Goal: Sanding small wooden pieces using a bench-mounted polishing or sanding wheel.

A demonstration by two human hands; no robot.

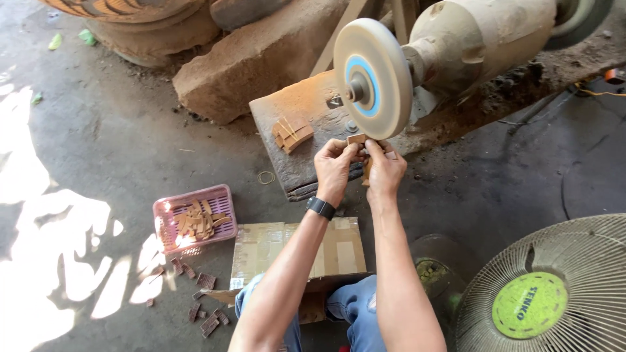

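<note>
both hands, left hand [336,166] and right hand [386,168], pinch a small flat brown wooden piece [357,139] against the lower rim of the round pale buffing wheel [372,78]. judging by the piles, more pieces wait in the pink plastic basket [195,220]; a few lie on the rusty metal slab [292,133].

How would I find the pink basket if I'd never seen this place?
Start at the big round buffing wheel where the left hand and right hand hold a small wooden piece. Look down-left on the concrete floor, beside the flat cardboard box. The pink basket is the only bright plastic thing, with wooden pieces inside.
</note>
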